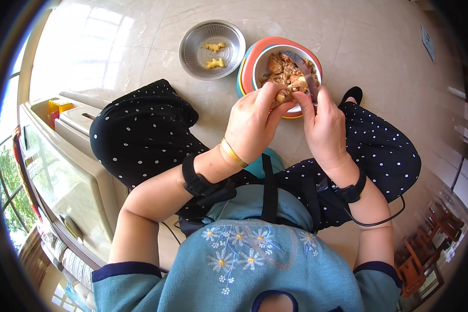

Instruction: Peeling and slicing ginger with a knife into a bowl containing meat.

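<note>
Pinched between the fingers and thumb of my left hand (251,123) is a knobbly piece of ginger root (282,96), held over the near rim of a white bowl (258,64). My right hand (323,130) grips a knife (305,72), its handle mostly hidden by the fingers, while the right thumb touches the ginger or lies right beside it. The blade points away from me across the bowl. Brown scraps, which look like ginger peel (286,74), and larger ginger chunks fill much of the bowl. Two yellow, peeled-looking ginger pieces (215,62) lie in a perforated metal basin (186,50).
Coral, teal and yellow plastic layers (251,64) sit under the bowl on the tiled floor (202,101). My bent knees flank the near floor. A beige cabinet-like appliance (74,175) stands at left, and wooden chairs (413,265) are at lower right.
</note>
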The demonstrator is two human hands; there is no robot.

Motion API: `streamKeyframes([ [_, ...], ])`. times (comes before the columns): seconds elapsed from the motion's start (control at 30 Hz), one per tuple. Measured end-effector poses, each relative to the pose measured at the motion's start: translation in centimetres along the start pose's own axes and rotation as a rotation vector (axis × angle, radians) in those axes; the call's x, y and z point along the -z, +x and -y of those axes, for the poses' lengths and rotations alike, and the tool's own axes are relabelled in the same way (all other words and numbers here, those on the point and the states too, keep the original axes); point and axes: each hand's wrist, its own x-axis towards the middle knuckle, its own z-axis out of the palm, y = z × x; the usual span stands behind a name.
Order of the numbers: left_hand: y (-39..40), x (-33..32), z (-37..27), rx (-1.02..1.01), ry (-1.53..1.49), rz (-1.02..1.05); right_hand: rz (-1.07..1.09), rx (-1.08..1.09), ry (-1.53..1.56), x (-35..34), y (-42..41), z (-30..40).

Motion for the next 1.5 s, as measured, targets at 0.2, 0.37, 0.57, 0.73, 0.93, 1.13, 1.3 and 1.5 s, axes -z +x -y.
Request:
streamKeyframes([
  [0.2, -0.1, 0.2, 0.1, -0.052, 0.082, -0.002, 0.021, 0.005, -0.037, -0.2, -0.3, 0.0],
  [0.37, -0.3, -0.1, 0.2, -0.042, 0.014, -0.006, 0.011, 0.058, -0.072, -0.4, -0.4, 0.1],
  [0.57, -0.2, 0.0, 0.2, -0.037, 0.073, -0.008, 0.024, 0.098, -0.095, -0.4, -0.4, 0.3],
  [0.73, -0.3, -0.1, 0.8, -0.089, 0.133, 0.008, 0.110, -0.006, 0.184, -0.3, -0.3, -0.3],
  [0.93, -0.2, 0.1, 0.3, -0.036, 0.076, 0.010, 0.196, -0.188, 0.444, 0.1, -0.2, 0.2],
  [1.13, 0.2, 0.4, 0.2, 0.331, -0.693, 0.244, 0.053, -0.074, 0.427, -0.3, -0.2, -0.2],
  [1.3, 0.4, 0.8, 0.8, 0.465, -1.139, 0.360, 0.090, -0.100, 0.417, 0.1, 0.0, -0.4],
  [1.5, 0.8, 0.8, 0.6, 0.531, -1.024, 0.319, 0.082, -0.076, 0.325, 0.2, -0.2, -0.8],
])
